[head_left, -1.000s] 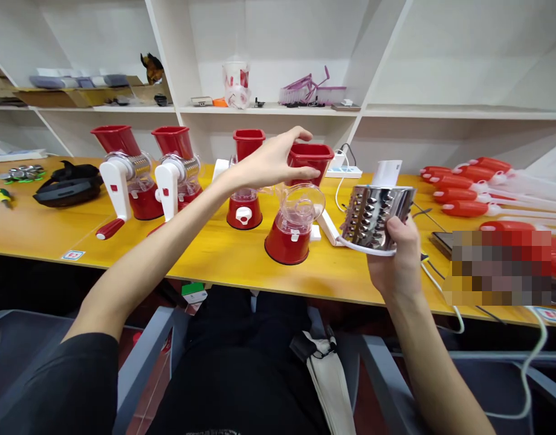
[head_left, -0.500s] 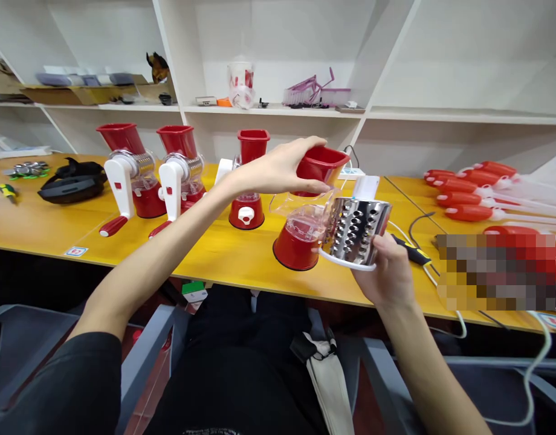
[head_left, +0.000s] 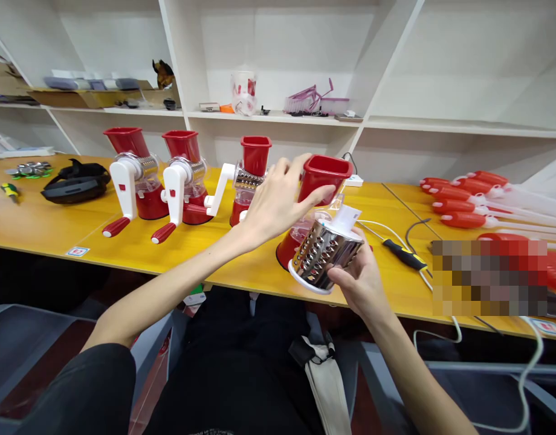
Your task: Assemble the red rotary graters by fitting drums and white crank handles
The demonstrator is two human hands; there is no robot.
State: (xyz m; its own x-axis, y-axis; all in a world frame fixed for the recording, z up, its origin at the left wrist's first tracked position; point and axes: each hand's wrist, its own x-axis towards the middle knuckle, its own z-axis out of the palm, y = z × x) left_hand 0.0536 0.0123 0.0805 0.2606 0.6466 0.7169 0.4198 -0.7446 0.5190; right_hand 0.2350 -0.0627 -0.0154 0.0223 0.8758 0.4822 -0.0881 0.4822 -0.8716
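My left hand (head_left: 275, 202) is closed around the red hopper of a rotary grater (head_left: 327, 175), fingers at its left and back, thumb across its front. The grater's clear housing and red base are partly hidden behind my hand and the drum. In my right hand (head_left: 362, 281) is a shiny metal grating drum (head_left: 326, 254) with coarse holes, a white rim and a white stem. The drum is tilted, rim down and to the left, in front of the grater's base. Its stem points up to the right.
Left of my hands stand three more rotary graters, one with a white crank (head_left: 221, 187). A black-yellow screwdriver (head_left: 405, 255) and cables lie at right, near red-handled tools (head_left: 463, 219). Further left are a black strapped item (head_left: 76, 184) and yellow pliers (head_left: 9, 192). White shelves (head_left: 278, 118) rise behind.
My right hand has brought the drum left and lower, tipping it so its stem leans right. My left hand has turned on the hopper, its fingers now pointing up more.
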